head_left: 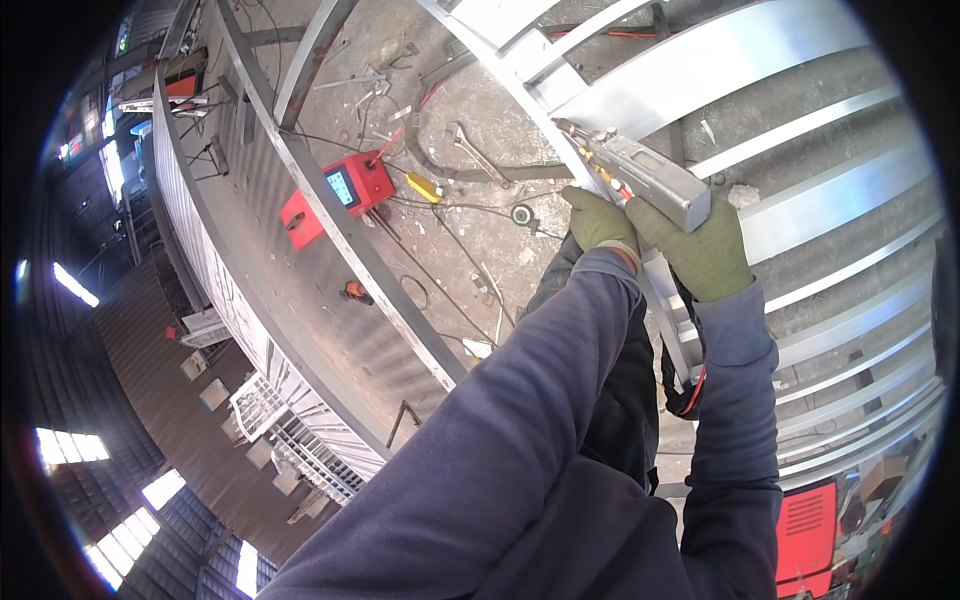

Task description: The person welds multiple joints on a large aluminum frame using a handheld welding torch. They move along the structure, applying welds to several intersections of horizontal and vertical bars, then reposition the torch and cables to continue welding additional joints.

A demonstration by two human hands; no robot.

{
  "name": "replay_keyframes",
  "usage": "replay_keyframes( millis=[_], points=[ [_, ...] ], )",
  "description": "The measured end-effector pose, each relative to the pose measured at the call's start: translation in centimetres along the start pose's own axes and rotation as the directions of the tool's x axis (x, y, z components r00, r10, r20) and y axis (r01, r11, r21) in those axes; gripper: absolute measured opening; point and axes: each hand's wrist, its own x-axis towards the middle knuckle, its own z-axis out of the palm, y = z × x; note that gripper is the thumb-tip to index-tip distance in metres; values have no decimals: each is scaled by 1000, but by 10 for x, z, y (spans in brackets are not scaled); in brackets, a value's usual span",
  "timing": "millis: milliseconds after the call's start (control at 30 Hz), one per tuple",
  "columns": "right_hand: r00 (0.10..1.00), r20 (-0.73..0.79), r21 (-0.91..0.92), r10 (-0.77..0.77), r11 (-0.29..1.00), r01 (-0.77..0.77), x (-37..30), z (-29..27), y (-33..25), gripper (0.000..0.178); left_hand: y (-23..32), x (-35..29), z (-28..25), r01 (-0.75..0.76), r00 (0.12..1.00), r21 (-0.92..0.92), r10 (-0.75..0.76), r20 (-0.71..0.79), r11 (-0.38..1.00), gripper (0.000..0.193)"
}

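Observation:
My right hand (pixel 706 250), in an olive-green glove, is closed around the rear of a grey, boxy hand tool (pixel 652 178). The tool has a narrow front end and brass-coloured fittings along its near side. Its front end lies over the side rail (pixel 545 125) of a bright metal frame. My left hand (pixel 600 220), gloved alike, is beside the tool at the rail, with its fingers curled. What those fingers grip is hidden. Broad and narrow metal slats (pixel 830 212) run off to the right from the rail. A red and black hose (pixel 695 392) hangs below my right hand.
On the concrete floor to the left are a red machine with a screen (pixel 338 200), a yellow tool (pixel 424 187), a wrench (pixel 480 155), a round tape measure (pixel 521 215) and loose cables. A long steel beam (pixel 345 235) crosses the left side. A red cabinet (pixel 806 540) stands at lower right.

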Motion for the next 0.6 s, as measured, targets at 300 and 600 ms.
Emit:
replay_keyframes(
  millis=[300,600],
  points=[
    [999,-3,-2,-32,999,32,3,-1,5,51,-1,1,-1,2,999,-7,-2,33,1000,92],
    [1000,6,4,-28,1000,28,4,-4,7,49,-3,4,2,48,999,-91,-46,24,995,94]
  ],
)
